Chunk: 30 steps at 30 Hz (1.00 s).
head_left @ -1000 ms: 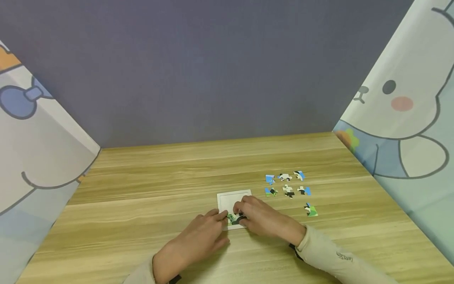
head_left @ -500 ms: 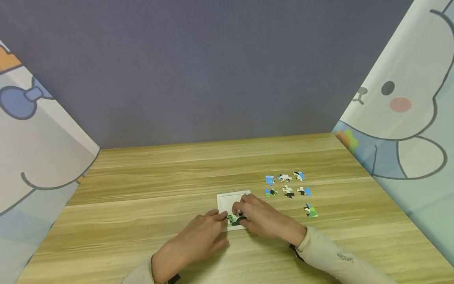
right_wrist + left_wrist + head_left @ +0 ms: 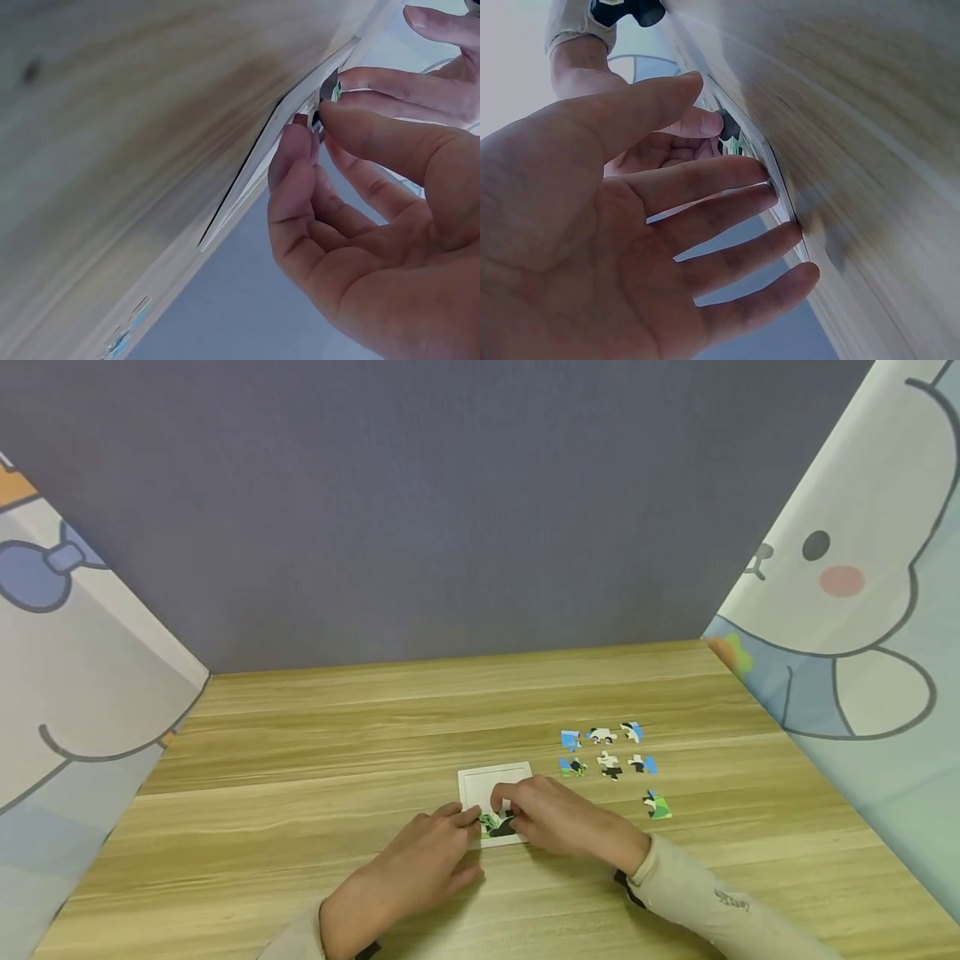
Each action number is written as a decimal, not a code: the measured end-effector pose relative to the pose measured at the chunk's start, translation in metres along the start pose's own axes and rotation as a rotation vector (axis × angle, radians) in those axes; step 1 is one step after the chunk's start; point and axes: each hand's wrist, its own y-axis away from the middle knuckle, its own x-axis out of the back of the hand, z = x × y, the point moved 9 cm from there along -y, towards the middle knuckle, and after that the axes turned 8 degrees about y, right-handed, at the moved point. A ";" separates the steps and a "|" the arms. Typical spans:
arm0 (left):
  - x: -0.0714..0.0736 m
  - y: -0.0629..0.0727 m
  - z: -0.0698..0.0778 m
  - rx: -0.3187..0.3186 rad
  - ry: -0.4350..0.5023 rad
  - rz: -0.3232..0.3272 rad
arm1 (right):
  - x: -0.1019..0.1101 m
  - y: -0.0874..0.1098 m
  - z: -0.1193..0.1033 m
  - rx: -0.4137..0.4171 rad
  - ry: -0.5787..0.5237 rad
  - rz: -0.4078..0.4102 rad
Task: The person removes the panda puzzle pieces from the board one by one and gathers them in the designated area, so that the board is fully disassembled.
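Observation:
A white puzzle frame (image 3: 495,770) lies on the wooden table, with a green-and-white puzzle piece (image 3: 487,821) in its lower left corner. Beside that piece, my right hand (image 3: 558,818) pinches a mostly black puzzle piece (image 3: 501,827) between thumb and fingers. The right wrist view shows this black puzzle piece (image 3: 328,86) tilted up from the frame (image 3: 251,165). My left hand (image 3: 427,856) rests its fingertips on the frame's left side. Seen from the left wrist, the left hand (image 3: 645,225) has its fingers straight and spread. My right hand partly hides the frame's lower right.
Several loose panda puzzle pieces lie to the right, among them a blue piece (image 3: 570,739), a panda-face piece (image 3: 602,736) and a green piece (image 3: 658,807) nearer me. A grey partition (image 3: 450,527) stands behind the table (image 3: 315,743), with cartoon-printed panels at both sides.
My right hand has shifted slightly to the right and its fingers have changed position, showing more of the black piece. My left hand stays in place; the loose pieces have not moved.

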 end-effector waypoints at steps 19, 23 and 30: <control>-0.001 -0.002 0.002 0.022 -0.042 0.008 | 0.034 0.011 0.017 -0.061 -0.094 0.032; -0.002 -0.002 0.002 0.025 -0.042 0.001 | 0.041 0.020 0.025 -0.092 -0.086 0.052; -0.003 -0.001 0.002 0.024 -0.047 -0.007 | 0.051 0.034 0.037 -0.102 -0.054 0.101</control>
